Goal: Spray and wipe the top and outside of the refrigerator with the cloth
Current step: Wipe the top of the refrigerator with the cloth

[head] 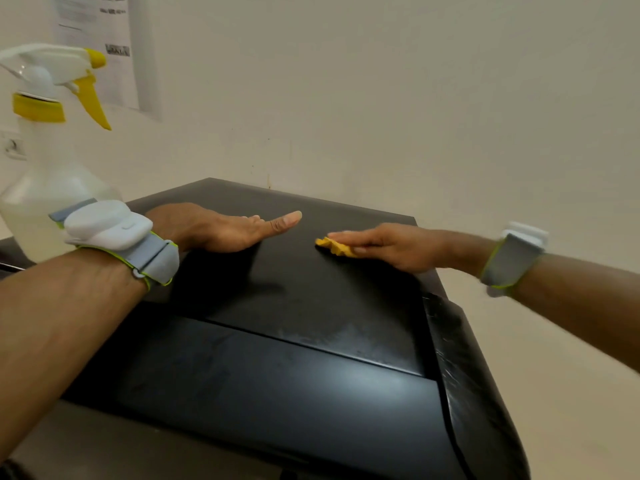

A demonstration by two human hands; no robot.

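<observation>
Here the right hand [391,245] presses the cloth [334,247] flat-fingered; the left hand [221,230] lies spread on the refrigerator [311,306].

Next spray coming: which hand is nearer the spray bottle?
Left. Left hand rests on the refrigerator top near the spray bottle; right hand presses the cloth, farther off.

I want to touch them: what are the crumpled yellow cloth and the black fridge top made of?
Crumpled yellow cloth: likely soft matte fabric; it bunches in folds. Black refrigerator top: smooth, semi-glossy, maybe painted metal or plastic; it mirrors light.
</observation>
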